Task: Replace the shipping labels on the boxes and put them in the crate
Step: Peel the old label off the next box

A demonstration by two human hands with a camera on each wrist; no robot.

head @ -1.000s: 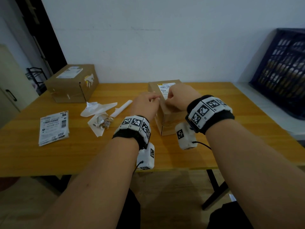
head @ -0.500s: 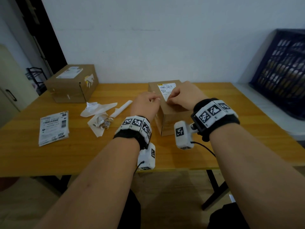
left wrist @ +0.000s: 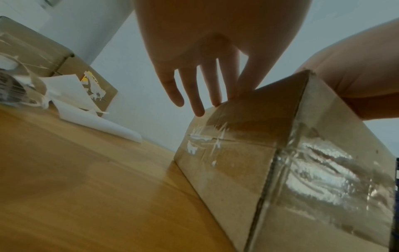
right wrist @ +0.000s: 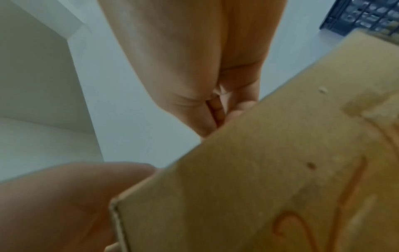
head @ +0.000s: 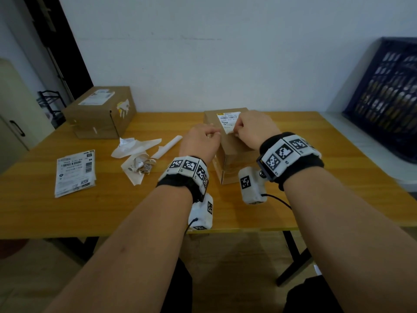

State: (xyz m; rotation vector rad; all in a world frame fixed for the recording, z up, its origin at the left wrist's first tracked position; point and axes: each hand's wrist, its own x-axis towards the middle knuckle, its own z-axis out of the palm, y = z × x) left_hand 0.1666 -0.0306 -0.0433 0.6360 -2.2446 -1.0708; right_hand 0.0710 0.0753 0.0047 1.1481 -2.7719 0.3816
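A small cardboard box (head: 229, 152) stands mid-table with a white shipping label (head: 228, 119) on its top. My right hand (head: 253, 129) sits on the box's top right, thumb and forefinger pinching the label's near edge. My left hand (head: 202, 142) rests at the box's top left edge. In the left wrist view its fingers (left wrist: 195, 88) hang straight, tips touching the box (left wrist: 280, 153) at that edge. The right wrist view shows my right hand (right wrist: 183, 68) above the box (right wrist: 280, 170); the label is hidden there. A dark blue crate (head: 388, 93) stands tilted at far right.
A bigger labelled box (head: 101, 111) sits at the table's back left. A stack of fresh labels (head: 75, 171) lies at the left. Crumpled peeled paper (head: 137, 155) and a rolled strip (head: 168, 146) lie between them and the small box. The wooden table's (head: 316, 188) right part is bare.
My right hand has slid right and back toward me along the box top, uncovering more of the label. My left hand has stayed at the box's left edge.
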